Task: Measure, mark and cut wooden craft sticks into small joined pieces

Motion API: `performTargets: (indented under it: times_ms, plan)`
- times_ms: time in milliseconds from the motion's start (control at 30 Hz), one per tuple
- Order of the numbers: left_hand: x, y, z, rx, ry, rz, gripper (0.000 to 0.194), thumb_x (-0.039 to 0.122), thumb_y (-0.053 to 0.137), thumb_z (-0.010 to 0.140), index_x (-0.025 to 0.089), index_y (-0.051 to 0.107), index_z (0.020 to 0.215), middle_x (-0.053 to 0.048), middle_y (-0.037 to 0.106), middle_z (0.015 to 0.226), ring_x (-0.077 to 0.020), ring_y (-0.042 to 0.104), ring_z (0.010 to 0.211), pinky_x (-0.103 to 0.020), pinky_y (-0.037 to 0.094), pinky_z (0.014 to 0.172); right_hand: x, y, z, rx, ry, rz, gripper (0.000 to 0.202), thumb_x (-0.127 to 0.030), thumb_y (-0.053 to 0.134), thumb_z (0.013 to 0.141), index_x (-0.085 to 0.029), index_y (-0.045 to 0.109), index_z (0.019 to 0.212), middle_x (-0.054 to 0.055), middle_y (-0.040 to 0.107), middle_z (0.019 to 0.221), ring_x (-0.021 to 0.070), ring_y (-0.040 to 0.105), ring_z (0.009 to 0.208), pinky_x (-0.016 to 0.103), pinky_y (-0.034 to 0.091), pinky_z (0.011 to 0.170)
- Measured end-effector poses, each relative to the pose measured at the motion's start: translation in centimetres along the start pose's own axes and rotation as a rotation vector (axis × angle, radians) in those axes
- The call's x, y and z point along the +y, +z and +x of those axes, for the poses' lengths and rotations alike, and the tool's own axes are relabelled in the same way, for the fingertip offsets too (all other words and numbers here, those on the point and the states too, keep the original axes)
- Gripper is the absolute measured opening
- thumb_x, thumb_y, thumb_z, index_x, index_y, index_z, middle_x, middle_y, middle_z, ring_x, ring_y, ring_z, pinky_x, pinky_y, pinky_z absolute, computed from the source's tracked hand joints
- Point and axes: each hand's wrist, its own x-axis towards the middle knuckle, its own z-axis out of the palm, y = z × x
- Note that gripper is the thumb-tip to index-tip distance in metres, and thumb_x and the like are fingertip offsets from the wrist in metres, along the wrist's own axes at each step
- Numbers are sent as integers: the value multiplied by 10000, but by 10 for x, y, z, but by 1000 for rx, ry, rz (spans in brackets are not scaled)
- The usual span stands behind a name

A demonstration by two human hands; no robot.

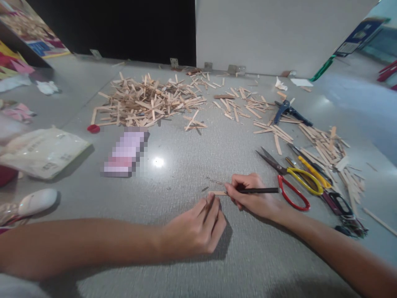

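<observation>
In the head view a short flat wooden stick (218, 193) lies between my two hands. My left hand (198, 225) is closed, its fingertips pinching the stick's left end. My right hand (249, 192) holds a black pen (260, 191) in a writing grip, its barrel lying almost level and pointing right. The pen's tip is hidden by my fingers, close to the right end of the stick. Small dark scraps (205, 188) lie on the grey table (176, 174) just beyond my left fingertips.
Scissors with red and yellow handles (299, 180), a yellow cutter (313, 170) and blue-handled pliers (288, 111) lie to the right. A big heap of wooden sticks (149, 101) is at the back. Left are a blurred-out pink rectangle (125, 152), a plastic packet (46, 151) and a white mouse (39, 201).
</observation>
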Motion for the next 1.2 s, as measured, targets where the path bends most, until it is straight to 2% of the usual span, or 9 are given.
performTargets:
  times_ms: [233, 433, 767, 933, 1033, 1133, 1200]
  plan:
    - [-2, -1, 0, -16, 14, -14, 170, 50, 610, 1007, 21, 776, 1029, -218, 856, 1027, -319, 848, 986, -394, 669, 890, 2, 1, 0, 3, -33, 10, 441, -426, 658, 988, -244, 508, 616, -53, 530, 447, 92, 478, 385, 208, 353, 420]
    - [-1, 0, -2, -7, 9, 2, 184, 54, 604, 1023, 44, 787, 1033, -189, 860, 1028, -297, 842, 991, -390, 667, 907, 5, 0, 1, -15, -63, 3, 461, -428, 659, 1003, -239, 509, 610, -52, 534, 445, 88, 472, 387, 207, 346, 421]
    - [-1, 0, -1, -13, 16, -5, 117, 75, 679, 1000, 24, 777, 1039, -216, 849, 1034, -308, 830, 1001, -418, 633, 950, 4, 0, 1, -24, -69, 4, 443, -394, 651, 996, -239, 500, 609, -48, 539, 453, 88, 478, 392, 206, 350, 420]
    - [-2, 0, -1, 6, 10, 15, 205, 54, 580, 1009, 62, 785, 1002, -178, 862, 1015, -286, 836, 973, -388, 646, 898, 4, -1, 1, -20, -73, -8, 451, -398, 656, 995, -235, 498, 606, -47, 537, 455, 84, 476, 395, 201, 351, 419]
    - [-3, -1, 0, 6, 10, 7, 211, 73, 573, 1023, 54, 782, 1004, -192, 858, 1021, -294, 831, 976, -392, 628, 918, 3, 0, 1, -15, -72, -3, 462, -414, 679, 985, -233, 504, 598, -44, 542, 450, 82, 482, 392, 196, 358, 415]
    - [-3, 1, 0, -31, -11, -20, 224, 108, 570, 1053, 41, 777, 1105, -184, 844, 1084, -292, 803, 1018, -411, 598, 962, 0, 0, 0, 35, -38, 77, 460, -462, 712, 960, -237, 533, 601, -48, 542, 429, 84, 466, 354, 194, 351, 377]
    - [-3, 3, -1, -73, -52, -67, 261, 133, 582, 1065, 38, 748, 1243, -173, 821, 1182, -292, 771, 1069, -426, 579, 984, -3, -1, -1, 146, 1, 155, 463, -510, 720, 941, -245, 547, 603, -50, 543, 411, 83, 428, 311, 197, 324, 331]
